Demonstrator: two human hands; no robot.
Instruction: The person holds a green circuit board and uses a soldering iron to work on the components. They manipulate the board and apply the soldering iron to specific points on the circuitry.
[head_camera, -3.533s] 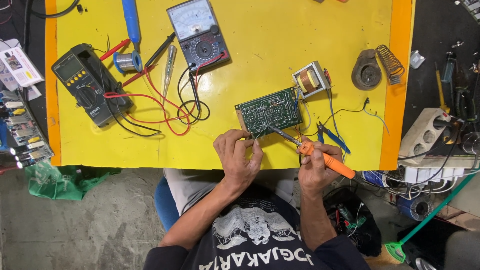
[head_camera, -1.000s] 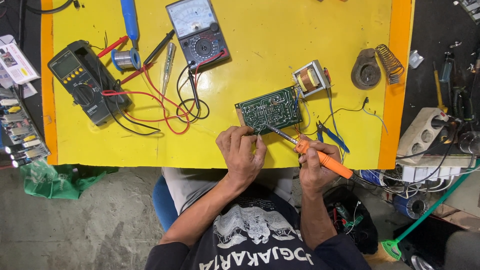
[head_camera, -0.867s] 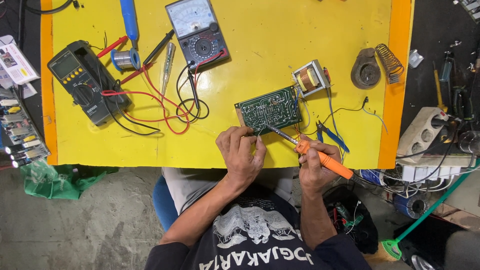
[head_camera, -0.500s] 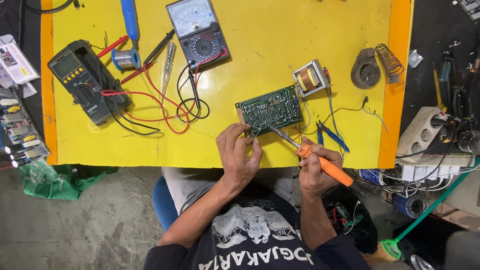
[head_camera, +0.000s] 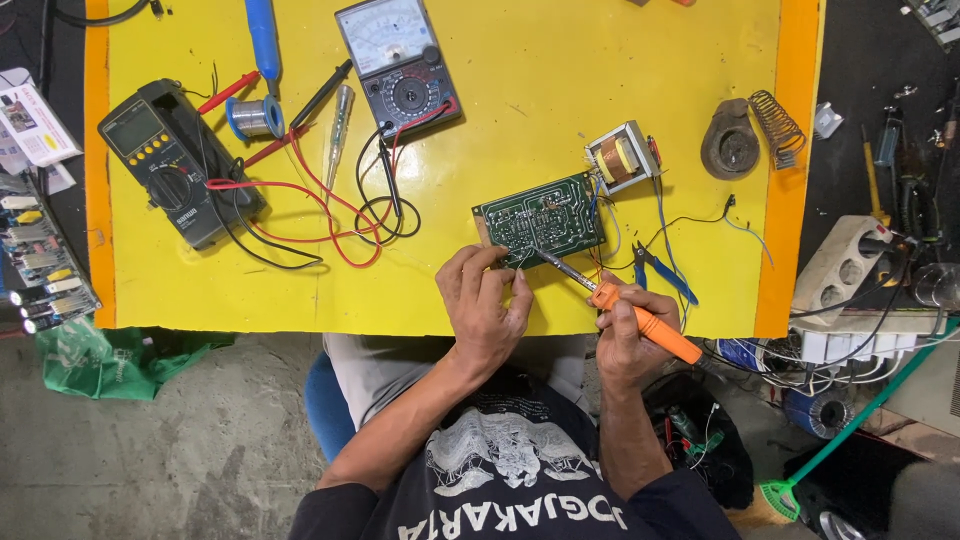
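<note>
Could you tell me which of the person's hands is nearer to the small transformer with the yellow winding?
Right. The right hand sits below the transformer, gripping the orange soldering iron; the left hand is farther left, at the green circuit board.

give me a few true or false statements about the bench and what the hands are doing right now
1. The right hand holds an orange-handled soldering iron. True.
2. The iron's tip points at the green circuit board. True.
3. The left hand rests on the black digital multimeter. False: it is at the board's near edge, far from that meter.
4. The solder spool lies beside the coil stand. False: it sits between the two meters on the left.
5. The table top is yellow. True.
</note>
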